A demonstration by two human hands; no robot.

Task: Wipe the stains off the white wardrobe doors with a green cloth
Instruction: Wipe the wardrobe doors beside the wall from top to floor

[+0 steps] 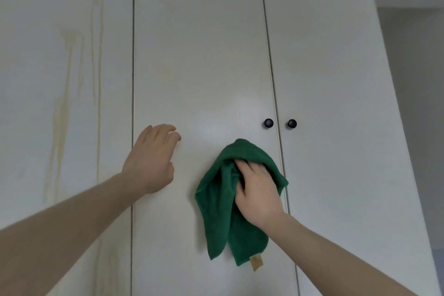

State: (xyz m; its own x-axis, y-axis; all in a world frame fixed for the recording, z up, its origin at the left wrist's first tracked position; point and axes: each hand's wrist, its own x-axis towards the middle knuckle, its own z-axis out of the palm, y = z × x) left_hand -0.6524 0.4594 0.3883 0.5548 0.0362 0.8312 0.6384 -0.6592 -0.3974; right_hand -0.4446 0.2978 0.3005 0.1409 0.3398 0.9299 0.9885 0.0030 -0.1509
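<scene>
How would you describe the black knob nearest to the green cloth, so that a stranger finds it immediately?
Start at the middle wardrobe door, where the right hand presses the green cloth. Directly above the cloth sit two black knobs; take the left knob, on this door, not its twin across the gap.

The single head-worn camera faces the white wardrobe doors (204,55) straight on from close range, tilted slightly upward. Both forearms reach in from the bottom corners. A wall (413,79) edges the right side.
</scene>
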